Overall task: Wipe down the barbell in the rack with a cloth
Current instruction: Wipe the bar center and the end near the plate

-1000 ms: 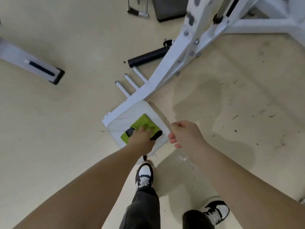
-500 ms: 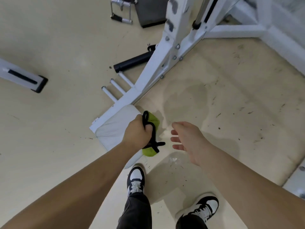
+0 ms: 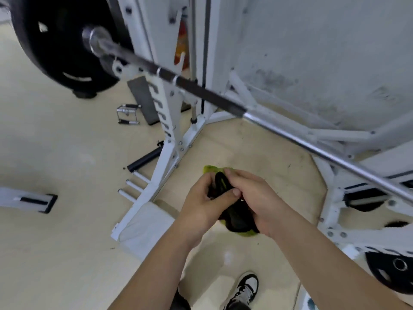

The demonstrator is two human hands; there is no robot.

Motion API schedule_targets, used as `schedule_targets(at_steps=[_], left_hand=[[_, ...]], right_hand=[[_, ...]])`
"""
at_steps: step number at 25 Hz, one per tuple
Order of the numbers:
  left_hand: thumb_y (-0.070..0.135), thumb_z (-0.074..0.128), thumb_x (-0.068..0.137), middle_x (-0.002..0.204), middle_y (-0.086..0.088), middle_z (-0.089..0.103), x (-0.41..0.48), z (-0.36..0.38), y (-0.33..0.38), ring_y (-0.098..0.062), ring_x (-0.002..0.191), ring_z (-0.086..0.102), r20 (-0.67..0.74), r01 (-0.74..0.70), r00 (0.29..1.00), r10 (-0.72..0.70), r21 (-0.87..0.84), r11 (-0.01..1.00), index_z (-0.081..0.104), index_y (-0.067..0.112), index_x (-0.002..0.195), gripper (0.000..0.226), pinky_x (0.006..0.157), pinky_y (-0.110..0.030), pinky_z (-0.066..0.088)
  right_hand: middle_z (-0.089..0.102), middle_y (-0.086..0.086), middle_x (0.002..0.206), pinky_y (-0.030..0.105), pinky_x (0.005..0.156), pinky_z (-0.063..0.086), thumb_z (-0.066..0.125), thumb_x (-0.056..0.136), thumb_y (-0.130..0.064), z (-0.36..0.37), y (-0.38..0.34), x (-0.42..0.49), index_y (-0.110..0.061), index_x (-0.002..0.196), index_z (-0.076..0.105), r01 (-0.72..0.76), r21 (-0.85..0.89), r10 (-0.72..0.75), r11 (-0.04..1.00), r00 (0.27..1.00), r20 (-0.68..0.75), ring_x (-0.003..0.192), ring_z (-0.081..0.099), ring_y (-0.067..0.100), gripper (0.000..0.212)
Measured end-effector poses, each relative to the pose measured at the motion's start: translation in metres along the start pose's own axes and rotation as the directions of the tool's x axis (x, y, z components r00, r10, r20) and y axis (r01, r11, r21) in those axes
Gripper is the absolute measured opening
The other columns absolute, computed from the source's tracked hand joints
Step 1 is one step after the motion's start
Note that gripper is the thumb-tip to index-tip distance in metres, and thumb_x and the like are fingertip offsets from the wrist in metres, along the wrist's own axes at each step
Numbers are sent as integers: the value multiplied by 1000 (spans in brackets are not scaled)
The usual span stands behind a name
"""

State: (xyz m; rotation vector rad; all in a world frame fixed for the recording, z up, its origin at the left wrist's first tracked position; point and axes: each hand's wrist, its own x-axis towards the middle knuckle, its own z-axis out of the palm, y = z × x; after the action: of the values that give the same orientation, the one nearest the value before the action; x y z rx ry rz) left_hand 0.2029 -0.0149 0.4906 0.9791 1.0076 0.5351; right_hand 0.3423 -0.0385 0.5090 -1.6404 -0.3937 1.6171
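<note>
The barbell (image 3: 279,128) lies across the white rack (image 3: 169,121), running from upper left to lower right, with a black sleeve section and a bare steel section. A black weight plate (image 3: 58,41) sits on its left end. Below the bar, both hands hold a green and black cloth (image 3: 237,217) bunched between them. My left hand (image 3: 201,204) grips its left side, thumb on top. My right hand (image 3: 257,200) grips its right side, fingers curled over the black part. Most of the cloth is hidden by the hands.
A white bag or pad (image 3: 145,229) lies at the rack's foot. A black roller (image 3: 145,159), a cable handle (image 3: 127,115) and a dark mat (image 3: 143,99) lie on the beige floor. Another black plate (image 3: 397,271) is at lower right. My shoes (image 3: 245,289) are below.
My left hand lifted the cloth off the white bag on the floor and my right hand joined it. The view rose from the floor to the barbell and rack.
</note>
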Motion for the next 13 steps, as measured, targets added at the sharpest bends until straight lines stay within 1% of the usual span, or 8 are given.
schedule_targets(at_steps=[1,3,4,6,7,9,11,13], left_hand=[[14,69,96,99,-12,73,-10,15,17,-23,87,71,3,-27,1000,27,-32,999,68,13,111,15,66,-31,59],[14,59,102,97,-9,75,-26,38,45,-18,83,70,-59,-83,995,79,-63,995,71,14,111,15,65,-25,55],[19,57,104,101,-4,76,-31,48,55,-15,88,71,-120,-108,987,103,-37,994,72,19,111,16,71,-25,56],[32,54,105,104,9,76,-36,57,62,-7,98,71,-275,-120,950,146,110,987,68,33,110,15,84,-29,55],[37,52,105,103,12,75,-38,59,65,-6,100,70,-335,-106,929,159,172,979,66,37,108,14,88,-32,55],[42,51,104,101,11,74,-38,60,74,-12,102,70,-389,-53,913,125,190,980,64,39,104,13,91,-39,56],[45,61,99,103,8,75,-32,56,80,-14,103,72,-285,-19,956,65,161,987,66,36,104,11,94,-43,57],[42,75,91,111,5,75,-23,53,85,-14,107,72,-25,-24,999,28,137,990,65,34,115,27,96,-44,57]], right_hand=[[76,17,104,43,77,62,60,100,-32,-9,-14,-21,-10,110,73,36,51,-36,998,999,4,95,75,34,28],[76,18,103,41,80,61,60,101,-28,-29,-32,-54,-6,110,73,124,103,-125,987,992,-5,96,74,35,27],[76,18,103,38,80,59,60,101,-24,-41,-38,-66,-5,110,73,160,112,-158,981,987,-25,97,74,33,25],[77,16,98,36,74,58,60,101,-18,-61,-40,-78,-6,105,74,190,72,-183,979,979,-91,92,74,30,19],[76,15,93,38,70,59,60,101,-17,-68,-40,-83,-7,102,74,185,46,-178,982,976,-127,84,74,29,17],[72,15,85,46,69,59,60,100,-19,-75,-43,-90,-7,97,73,173,14,-169,985,974,-150,73,70,27,18],[72,13,82,48,70,58,61,100,-21,-70,-49,-89,-8,96,73,195,-22,-196,981,969,-149,71,70,24,19],[73,10,81,38,63,57,62,99,-26,-57,-62,-79,-11,92,75,214,-56,-219,975,966,-134,72,70,21,21]])
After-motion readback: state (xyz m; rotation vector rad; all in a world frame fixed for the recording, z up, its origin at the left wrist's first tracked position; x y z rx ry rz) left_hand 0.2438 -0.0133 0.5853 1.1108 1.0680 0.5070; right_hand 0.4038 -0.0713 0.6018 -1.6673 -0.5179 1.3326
